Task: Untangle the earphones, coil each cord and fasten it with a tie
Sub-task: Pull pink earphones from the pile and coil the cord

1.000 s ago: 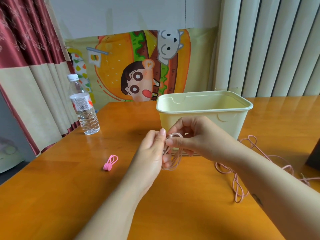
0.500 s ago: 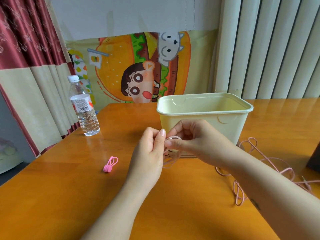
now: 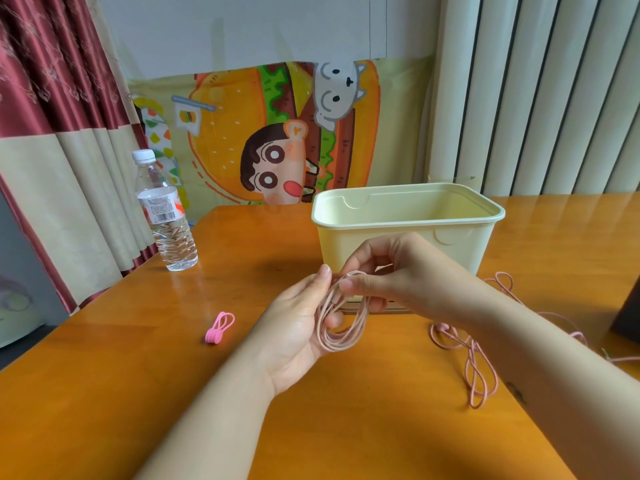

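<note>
A coil of pale pink earphone cord (image 3: 346, 327) hangs between my two hands, above the wooden table (image 3: 138, 393). My left hand (image 3: 298, 327) holds the coil with thumb up and fingers through the loops. My right hand (image 3: 391, 275) pinches the top of the same coil. More pink cord (image 3: 479, 372) lies loose and looped on the table to the right, partly hidden under my right forearm. A bright pink tie (image 3: 218, 328) rests on the table to the left of my hands.
A pale yellow plastic bin (image 3: 460, 237) stands open just behind my hands. A water bottle (image 3: 166, 216) stands at the left table edge near the curtains. A dark object (image 3: 628, 317) sits at the right edge.
My left hand has turned palm up and opened out, so the coil now hangs wider and lower in plain sight. My right hand keeps its pinch on top.
</note>
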A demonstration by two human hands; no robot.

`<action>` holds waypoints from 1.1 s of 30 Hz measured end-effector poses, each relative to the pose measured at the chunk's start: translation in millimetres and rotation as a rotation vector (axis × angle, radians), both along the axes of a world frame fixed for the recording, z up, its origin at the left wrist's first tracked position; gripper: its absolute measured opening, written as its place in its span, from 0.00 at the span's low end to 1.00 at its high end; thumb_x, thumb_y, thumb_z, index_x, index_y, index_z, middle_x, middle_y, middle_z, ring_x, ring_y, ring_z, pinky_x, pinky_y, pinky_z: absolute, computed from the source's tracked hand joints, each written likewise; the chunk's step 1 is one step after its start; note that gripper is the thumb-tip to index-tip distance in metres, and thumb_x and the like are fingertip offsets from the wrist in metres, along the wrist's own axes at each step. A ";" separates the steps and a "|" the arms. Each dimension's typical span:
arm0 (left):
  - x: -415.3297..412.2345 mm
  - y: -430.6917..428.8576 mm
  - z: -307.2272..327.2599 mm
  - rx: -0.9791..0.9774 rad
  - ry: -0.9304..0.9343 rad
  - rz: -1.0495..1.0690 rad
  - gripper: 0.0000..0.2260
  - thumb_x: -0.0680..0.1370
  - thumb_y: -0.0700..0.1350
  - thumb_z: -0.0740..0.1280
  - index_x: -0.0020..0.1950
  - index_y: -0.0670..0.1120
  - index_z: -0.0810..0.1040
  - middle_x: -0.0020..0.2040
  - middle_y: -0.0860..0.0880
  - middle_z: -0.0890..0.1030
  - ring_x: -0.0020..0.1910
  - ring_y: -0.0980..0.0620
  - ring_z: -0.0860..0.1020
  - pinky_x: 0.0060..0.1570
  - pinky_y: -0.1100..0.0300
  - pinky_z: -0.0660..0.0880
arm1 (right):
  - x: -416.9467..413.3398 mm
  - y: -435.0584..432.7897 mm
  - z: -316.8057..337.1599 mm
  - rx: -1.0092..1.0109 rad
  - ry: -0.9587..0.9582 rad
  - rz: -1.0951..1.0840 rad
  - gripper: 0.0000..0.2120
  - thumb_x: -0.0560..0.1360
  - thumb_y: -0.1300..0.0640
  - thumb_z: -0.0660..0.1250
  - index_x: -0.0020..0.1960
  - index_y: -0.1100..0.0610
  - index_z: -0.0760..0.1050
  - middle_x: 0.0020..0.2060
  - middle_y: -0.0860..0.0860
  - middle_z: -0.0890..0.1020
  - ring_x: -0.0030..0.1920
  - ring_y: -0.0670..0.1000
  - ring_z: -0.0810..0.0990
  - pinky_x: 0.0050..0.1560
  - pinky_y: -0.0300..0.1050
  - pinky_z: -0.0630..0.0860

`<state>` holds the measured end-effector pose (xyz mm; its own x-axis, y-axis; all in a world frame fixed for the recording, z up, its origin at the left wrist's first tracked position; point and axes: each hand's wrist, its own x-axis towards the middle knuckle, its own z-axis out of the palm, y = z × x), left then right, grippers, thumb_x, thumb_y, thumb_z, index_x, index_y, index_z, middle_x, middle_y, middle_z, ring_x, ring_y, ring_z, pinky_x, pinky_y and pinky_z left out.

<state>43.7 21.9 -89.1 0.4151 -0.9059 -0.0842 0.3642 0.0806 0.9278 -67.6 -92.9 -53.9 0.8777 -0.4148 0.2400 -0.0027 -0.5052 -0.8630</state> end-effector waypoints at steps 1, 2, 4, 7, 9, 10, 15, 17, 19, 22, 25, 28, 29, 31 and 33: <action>1.9 0.3 0.5 -0.010 0.020 -0.021 0.16 0.77 0.50 0.63 0.60 0.42 0.78 0.39 0.49 0.77 0.29 0.57 0.70 0.33 0.61 0.73 | -0.9 -1.8 0.3 0.002 0.004 -0.010 0.06 0.70 0.59 0.74 0.44 0.61 0.80 0.32 0.51 0.81 0.27 0.44 0.78 0.31 0.35 0.75; 3.5 0.5 0.6 -0.018 0.023 -0.031 0.17 0.75 0.48 0.64 0.60 0.41 0.77 0.40 0.48 0.77 0.30 0.56 0.72 0.34 0.60 0.75 | -1.6 -3.8 0.4 0.006 0.008 -0.020 0.07 0.70 0.60 0.74 0.45 0.62 0.80 0.33 0.52 0.81 0.28 0.44 0.78 0.31 0.35 0.75; 5.3 0.5 0.2 -0.021 -0.020 -0.036 0.16 0.72 0.46 0.66 0.57 0.41 0.77 0.41 0.47 0.79 0.33 0.55 0.77 0.36 0.58 0.77 | -3.2 -6.9 1.4 0.018 0.021 -0.031 0.08 0.69 0.60 0.73 0.45 0.63 0.80 0.33 0.53 0.82 0.28 0.44 0.79 0.32 0.35 0.77; 8.5 2.3 -0.4 -0.030 -0.094 -0.030 0.13 0.71 0.42 0.66 0.54 0.41 0.76 0.44 0.43 0.81 0.40 0.50 0.80 0.39 0.57 0.79 | -5.5 -8.4 4.6 0.014 0.047 -0.021 0.07 0.69 0.60 0.73 0.44 0.62 0.81 0.33 0.53 0.83 0.29 0.45 0.80 0.33 0.35 0.77; 11.8 4.7 0.6 -0.023 -0.139 -0.020 0.07 0.73 0.40 0.66 0.50 0.42 0.77 0.43 0.43 0.81 0.40 0.50 0.80 0.37 0.57 0.79 | -6.9 -7.4 6.9 -0.002 0.066 -0.008 0.06 0.69 0.59 0.73 0.44 0.62 0.81 0.34 0.54 0.84 0.30 0.45 0.80 0.33 0.35 0.77; 13.8 5.6 1.1 -0.016 -0.171 -0.021 0.05 0.74 0.39 0.65 0.49 0.42 0.77 0.42 0.43 0.81 0.40 0.50 0.80 0.37 0.57 0.79 | -7.3 -6.6 7.8 -0.010 0.074 -0.002 0.06 0.69 0.59 0.73 0.44 0.61 0.81 0.35 0.54 0.84 0.30 0.45 0.80 0.34 0.35 0.77; 24.1 11.5 3.9 -0.037 -0.426 -0.048 0.10 0.72 0.44 0.70 0.53 0.49 0.79 0.46 0.51 0.81 0.53 0.52 0.77 0.57 0.53 0.74 | -8.2 0.4 10.2 -0.065 0.122 0.008 0.05 0.70 0.59 0.73 0.44 0.59 0.82 0.33 0.51 0.84 0.30 0.43 0.81 0.33 0.33 0.75; 19.8 14.5 5.4 -0.049 -0.611 -0.117 0.20 0.68 0.47 0.71 0.60 0.53 0.76 0.56 0.55 0.80 0.61 0.58 0.76 0.61 0.58 0.72 | -7.2 4.1 9.2 -0.093 0.135 0.013 0.04 0.71 0.59 0.73 0.44 0.59 0.82 0.29 0.49 0.83 0.29 0.43 0.80 0.32 0.32 0.75; 10.9 14.3 5.6 -0.064 -0.634 -0.190 0.22 0.72 0.40 0.71 0.65 0.51 0.71 0.59 0.53 0.80 0.59 0.58 0.78 0.57 0.63 0.74 | -5.5 7.4 7.9 -0.119 0.144 0.025 0.02 0.72 0.61 0.73 0.44 0.60 0.82 0.28 0.48 0.82 0.29 0.43 0.80 0.32 0.33 0.75; 1.8 10.3 1.9 -0.037 -0.695 -0.233 0.17 0.75 0.35 0.69 0.62 0.46 0.73 0.50 0.52 0.82 0.53 0.56 0.80 0.51 0.64 0.75 | -3.7 11.2 8.3 -0.145 0.168 0.044 0.03 0.71 0.61 0.73 0.44 0.60 0.82 0.33 0.52 0.84 0.30 0.45 0.81 0.34 0.36 0.78; -0.6 8.6 0.5 0.035 -0.783 -0.265 0.08 0.76 0.37 0.69 0.53 0.45 0.77 0.43 0.56 0.81 0.46 0.60 0.80 0.46 0.67 0.76 | -4.8 12.0 10.3 -0.192 0.219 0.057 0.03 0.71 0.60 0.74 0.44 0.59 0.83 0.34 0.52 0.85 0.31 0.45 0.82 0.35 0.36 0.79; -0.3 9.9 0.5 0.087 -0.791 -0.326 0.04 0.77 0.41 0.67 0.48 0.51 0.78 0.38 0.58 0.81 0.43 0.59 0.80 0.45 0.66 0.76 | -7.1 9.7 12.0 -0.220 0.276 0.082 0.02 0.71 0.59 0.73 0.44 0.56 0.83 0.33 0.49 0.85 0.31 0.43 0.82 0.34 0.33 0.77; 0.7 10.8 -0.3 0.108 -0.791 -0.340 0.04 0.77 0.44 0.66 0.47 0.54 0.78 0.37 0.59 0.81 0.43 0.59 0.80 0.46 0.63 0.76 | -7.5 8.6 11.8 -0.228 0.291 0.089 0.02 0.71 0.58 0.73 0.44 0.55 0.83 0.33 0.48 0.85 0.32 0.43 0.82 0.34 0.32 0.76; 3.0 12.2 -1.2 0.153 -0.821 -0.354 0.03 0.76 0.49 0.66 0.46 0.57 0.78 0.37 0.59 0.81 0.44 0.59 0.80 0.47 0.60 0.77 | -7.3 7.6 10.7 -0.243 0.313 0.100 0.03 0.71 0.58 0.73 0.45 0.55 0.83 0.33 0.49 0.85 0.32 0.43 0.82 0.35 0.32 0.77; 6.8 11.9 -3.4 0.193 -0.875 -0.341 0.03 0.76 0.51 0.66 0.48 0.56 0.79 0.40 0.55 0.82 0.46 0.55 0.81 0.48 0.57 0.77 | -5.7 6.5 8.6 -0.260 0.327 0.105 0.03 0.72 0.57 0.73 0.46 0.54 0.83 0.35 0.50 0.85 0.33 0.43 0.82 0.36 0.33 0.78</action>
<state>50.5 33.9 -92.5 0.1180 -0.9926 -0.0301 -0.4891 -0.0845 0.8681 -73.3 -86.3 -45.2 0.9592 -0.2814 0.0266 -0.1919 -0.7176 -0.6695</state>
